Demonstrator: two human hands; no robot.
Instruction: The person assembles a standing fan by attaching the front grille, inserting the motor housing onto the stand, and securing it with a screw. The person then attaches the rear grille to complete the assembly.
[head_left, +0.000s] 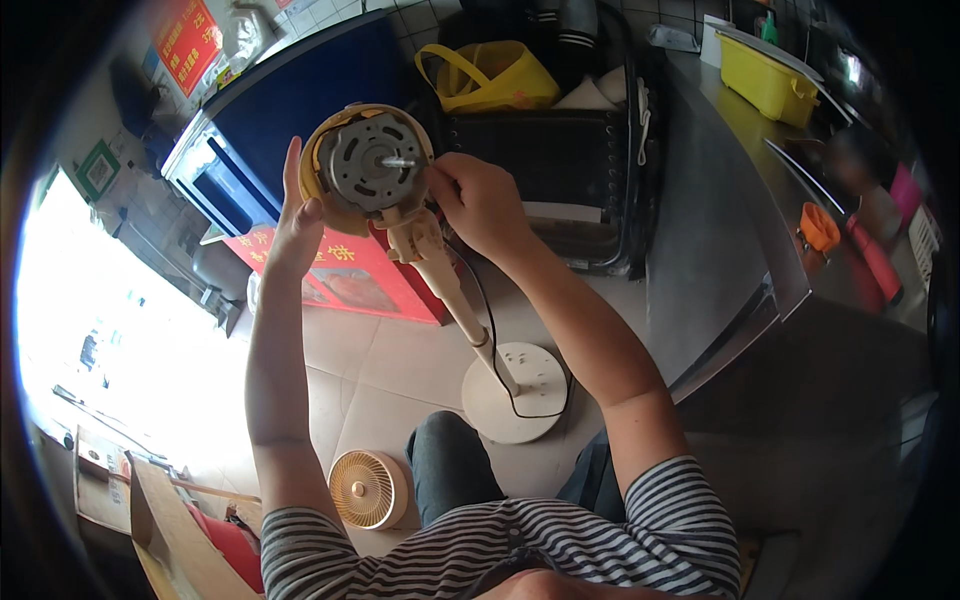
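Note:
A cream pedestal fan (440, 275) stands in front of me on its round base (530, 365). Its head faces me without a grille or blades, so the grey metal motor (365, 185) with slots and a short shaft shows inside the cream housing. My left hand (297, 225) holds the housing's left side, thumb at the rim and fingers up along the edge. My right hand (475, 200) is closed in a pinch at the motor's right edge, close to the shaft tip. Whatever lies between its fingertips is hidden. A black cord (487, 300) hangs beside the pole.
A round cream fan grille (365, 490) lies on the floor by my left knee. Behind the fan stand a red printed panel (385, 285), a blue cabinet (300, 95) and a black frame holding a yellow bag (505, 80). A metal counter (705, 200) runs along the right.

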